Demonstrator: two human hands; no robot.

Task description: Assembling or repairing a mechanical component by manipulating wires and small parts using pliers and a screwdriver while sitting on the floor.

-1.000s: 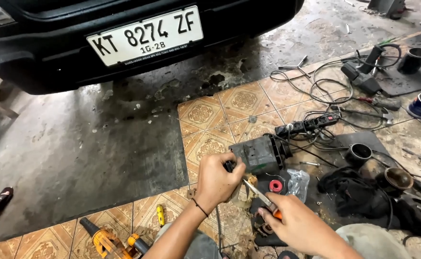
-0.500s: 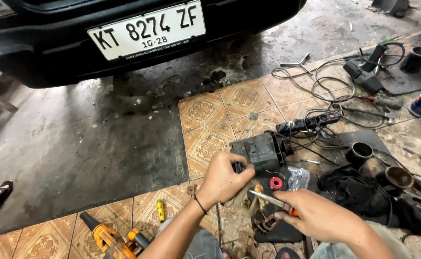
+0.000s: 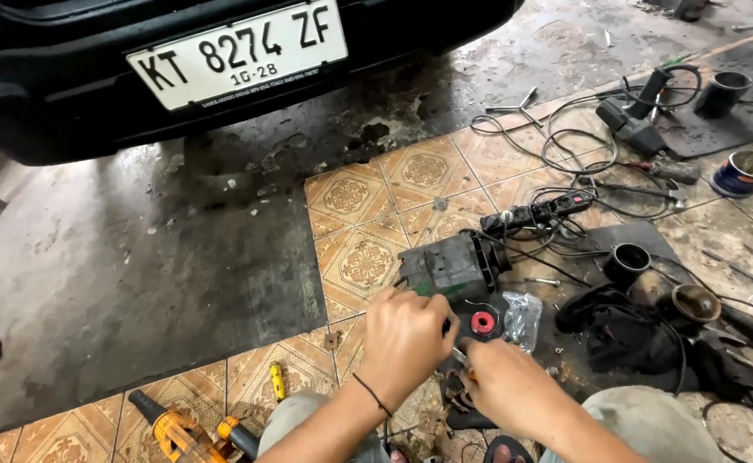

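So the left hand (image 3: 406, 339) sits curled against the green motor housing (image 3: 448, 267), while the right hand (image 3: 507, 383) pinches a slim screwdriver (image 3: 460, 357), tip hidden between both fists.

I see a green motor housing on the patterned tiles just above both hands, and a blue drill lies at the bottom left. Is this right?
Not quite. The head view shows the drill at the bottom left is yellow-orange and black, not blue. The green motor housing does lie on the patterned tiles just above the left hand and right hand.

Stained grey concrete floor (image 3: 136, 283) beside patterned orange tiles (image 3: 364, 257), under a black car bumper (image 3: 59, 103).
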